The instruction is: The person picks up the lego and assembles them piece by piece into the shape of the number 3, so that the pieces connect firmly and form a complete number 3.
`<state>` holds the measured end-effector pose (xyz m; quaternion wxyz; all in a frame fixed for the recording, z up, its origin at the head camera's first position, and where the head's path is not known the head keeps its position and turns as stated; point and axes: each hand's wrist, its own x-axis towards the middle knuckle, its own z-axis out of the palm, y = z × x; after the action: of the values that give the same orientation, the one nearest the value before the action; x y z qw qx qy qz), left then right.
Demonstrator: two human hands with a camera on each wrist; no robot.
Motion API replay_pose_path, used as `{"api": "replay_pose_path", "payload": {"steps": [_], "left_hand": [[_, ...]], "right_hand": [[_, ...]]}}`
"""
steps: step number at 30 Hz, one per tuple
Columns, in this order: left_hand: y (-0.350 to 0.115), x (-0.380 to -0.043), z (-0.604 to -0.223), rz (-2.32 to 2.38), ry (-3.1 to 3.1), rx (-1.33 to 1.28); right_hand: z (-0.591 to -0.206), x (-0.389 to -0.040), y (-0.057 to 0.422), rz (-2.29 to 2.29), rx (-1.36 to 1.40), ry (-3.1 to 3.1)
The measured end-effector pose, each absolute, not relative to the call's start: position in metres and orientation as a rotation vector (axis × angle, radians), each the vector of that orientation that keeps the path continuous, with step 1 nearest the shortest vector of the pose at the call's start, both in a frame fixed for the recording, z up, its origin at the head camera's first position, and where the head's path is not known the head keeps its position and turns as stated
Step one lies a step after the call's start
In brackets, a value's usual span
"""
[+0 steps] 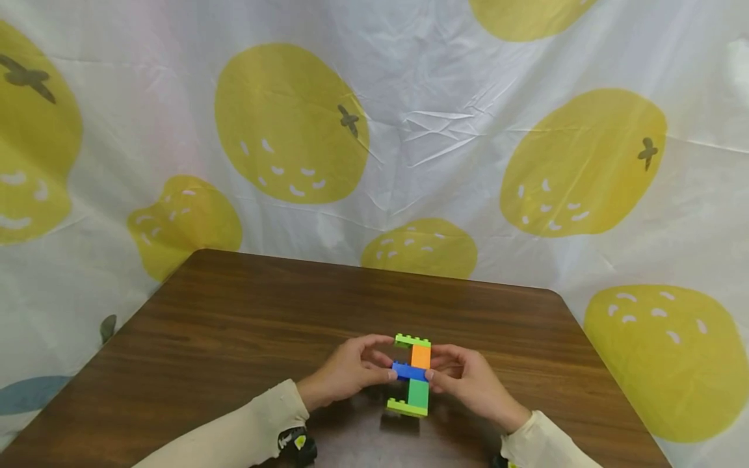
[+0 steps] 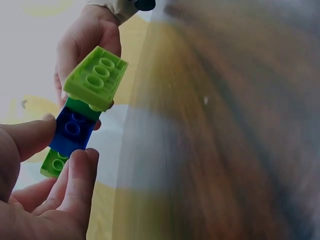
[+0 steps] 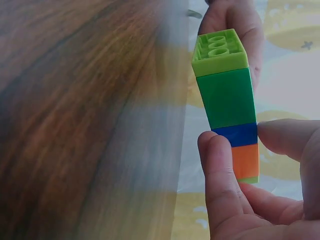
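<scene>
Both hands hold one toy brick assembly above the table. A blue brick (image 1: 411, 371) crosses its middle, between an orange brick (image 1: 420, 356) and a green brick (image 1: 418, 392). Lime green bricks (image 1: 407, 408) cap both ends and, like the blue one, jut toward the left. The left hand (image 1: 354, 369) pinches the blue brick's jutting end between thumb and fingertips; hollow undersides show in the left wrist view. From the other side, the right hand (image 1: 471, 380) pinches the assembly around the blue brick (image 3: 237, 135), its fingertips beside the orange brick (image 3: 246, 161).
A dark brown wooden table (image 1: 281, 305) lies under the hands. Behind it hangs a white cloth (image 1: 421, 169) printed with yellow lemons. Cream sleeves (image 1: 234, 422) cover both forearms, and a black wrist camera (image 1: 298, 445) sits at the left cuff.
</scene>
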<state>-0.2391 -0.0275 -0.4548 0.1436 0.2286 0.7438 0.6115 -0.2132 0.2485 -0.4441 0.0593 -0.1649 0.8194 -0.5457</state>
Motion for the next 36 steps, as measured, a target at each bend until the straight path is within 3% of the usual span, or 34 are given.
{"api": "replay_pose_path", "payload": {"steps": [36], "left_hand": [[-0.027,-0.254,-0.469,1.635,2.144,0.539]], "right_hand": [[-0.455,-0.228,0.246,-1.575,-0.460,2.284]]}}
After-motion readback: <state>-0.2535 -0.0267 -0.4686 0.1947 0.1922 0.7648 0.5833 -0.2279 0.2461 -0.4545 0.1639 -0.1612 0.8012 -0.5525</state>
